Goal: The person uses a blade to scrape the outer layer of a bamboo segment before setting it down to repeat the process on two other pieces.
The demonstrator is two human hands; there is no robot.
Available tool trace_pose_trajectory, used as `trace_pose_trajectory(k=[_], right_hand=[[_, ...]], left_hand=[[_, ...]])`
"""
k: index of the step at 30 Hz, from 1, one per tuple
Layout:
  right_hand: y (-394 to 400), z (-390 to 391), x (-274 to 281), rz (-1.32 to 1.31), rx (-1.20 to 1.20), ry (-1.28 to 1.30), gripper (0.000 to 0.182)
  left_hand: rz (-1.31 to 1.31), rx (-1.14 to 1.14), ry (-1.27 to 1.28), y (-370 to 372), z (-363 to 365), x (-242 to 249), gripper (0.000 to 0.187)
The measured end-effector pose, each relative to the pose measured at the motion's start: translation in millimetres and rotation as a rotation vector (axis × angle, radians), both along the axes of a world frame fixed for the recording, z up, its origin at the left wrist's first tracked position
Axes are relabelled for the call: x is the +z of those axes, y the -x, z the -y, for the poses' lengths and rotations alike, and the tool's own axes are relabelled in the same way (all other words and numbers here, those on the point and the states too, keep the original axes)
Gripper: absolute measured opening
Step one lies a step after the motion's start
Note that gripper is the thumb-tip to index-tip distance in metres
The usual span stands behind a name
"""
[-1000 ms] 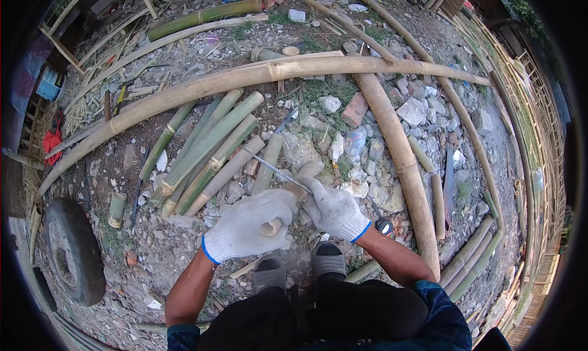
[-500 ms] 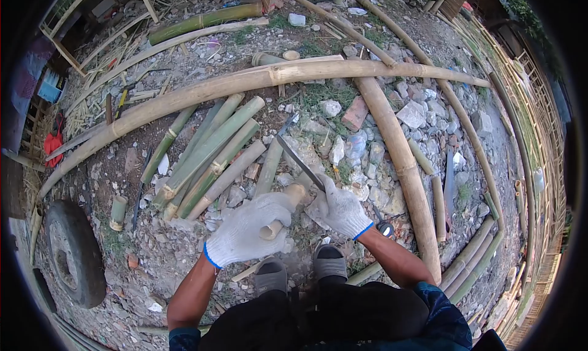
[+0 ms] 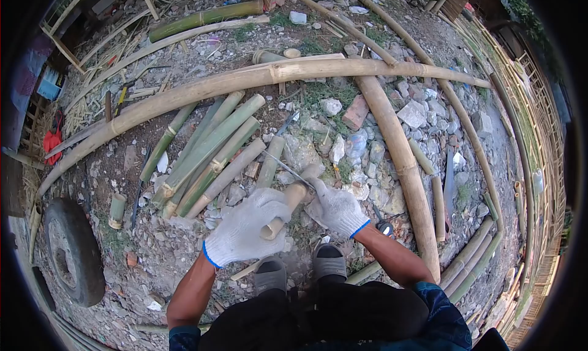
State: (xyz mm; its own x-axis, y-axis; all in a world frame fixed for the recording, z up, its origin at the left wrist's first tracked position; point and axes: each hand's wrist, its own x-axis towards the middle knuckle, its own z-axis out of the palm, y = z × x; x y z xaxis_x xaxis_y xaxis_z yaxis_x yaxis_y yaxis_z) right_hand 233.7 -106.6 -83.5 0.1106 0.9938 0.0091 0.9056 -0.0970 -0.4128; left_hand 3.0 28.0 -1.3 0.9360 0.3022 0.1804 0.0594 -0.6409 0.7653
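Observation:
My left hand (image 3: 250, 225), in a white glove with a blue cuff, is wrapped round a short bamboo piece (image 3: 294, 196). The hollow lower end of the piece shows beside my fingers, and its upper end points up and to the right. My right hand (image 3: 338, 209), gloved the same way, is closed round the handle of a knife (image 3: 285, 166). The handle is hidden in my fist. The thin blade lies across the upper part of the bamboo piece and points up and to the left.
A long bamboo pole (image 3: 214, 87) crosses the ground ahead, above several cut green bamboo pieces (image 3: 214, 149). A thick pole (image 3: 401, 161) lies to the right. An old tyre (image 3: 73, 253) is at the left. Rubble, stones and a red brick (image 3: 355, 113) lie about.
The knife has swung down and now lies across the bamboo piece, its blade seen more edge-on. More of the bamboo piece's upper end shows. My left hand has barely moved.

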Motion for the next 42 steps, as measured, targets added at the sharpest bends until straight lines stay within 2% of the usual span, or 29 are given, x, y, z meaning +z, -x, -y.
trace_pose_trajectory(k=[3,4,7,8,11,14,15,17,20,23,27,29,32,35,38,41,42], right_hand=[[-6,6,12,-0.060,-0.049,0.018,0.044],[0,10,15,-0.133,-0.057,-0.046,0.045],[10,6,24,-0.089,0.022,-0.099,0.046],[7,5,4,-0.100,-0.009,-0.033,0.048],[8,1,20,-0.068,0.024,-0.003,0.050],[15,7,14,-0.125,0.039,-0.122,0.051],[13,6,9,-0.073,0.023,-0.048,0.051],[2,-1,-3,0.043,-0.004,0.086,0.051],[1,2,5,0.037,-0.036,0.095,0.055],[8,7,7,-0.044,0.028,-0.091,0.055],[-3,4,-3,0.026,-0.026,0.076,0.055],[-5,5,8,-0.028,-0.062,0.076,0.054],[7,5,18,-0.099,-0.020,-0.151,0.053],[9,2,-7,-0.056,-0.032,-0.041,0.054],[5,1,1,0.013,-0.046,0.068,0.052],[14,6,8,-0.079,-0.020,-0.141,0.052],[12,7,1,-0.054,-0.026,-0.115,0.052]], left_hand=[[-0.008,0.015,-0.041,1,5,-1,0.037],[-0.013,0.012,-0.021,3,7,-1,0.037],[-0.003,0.002,-0.011,-2,4,2,0.035],[-0.009,0.000,-0.017,-2,5,2,0.035],[-0.009,-0.005,-0.014,-2,0,2,0.034],[-0.014,-0.011,-0.006,-1,3,0,0.033],[-0.015,-0.011,-0.014,0,3,1,0.033],[-0.031,-0.019,-0.019,1,3,3,0.035],[-0.012,0.013,-0.073,3,2,3,0.042],[-0.027,0.098,-0.135,3,7,9,0.050],[-0.064,0.126,-0.122,6,9,12,0.058],[-0.045,0.171,-0.091,10,9,5,0.055],[0.014,0.224,-0.079,13,12,-5,0.052],[0.061,0.248,-0.110,11,15,-9,0.051],[0.082,0.249,-0.110,7,16,-9,0.050],[0.068,0.237,-0.105,7,16,-8,0.049],[0.066,0.233,-0.110,5,16,-8,0.049]])
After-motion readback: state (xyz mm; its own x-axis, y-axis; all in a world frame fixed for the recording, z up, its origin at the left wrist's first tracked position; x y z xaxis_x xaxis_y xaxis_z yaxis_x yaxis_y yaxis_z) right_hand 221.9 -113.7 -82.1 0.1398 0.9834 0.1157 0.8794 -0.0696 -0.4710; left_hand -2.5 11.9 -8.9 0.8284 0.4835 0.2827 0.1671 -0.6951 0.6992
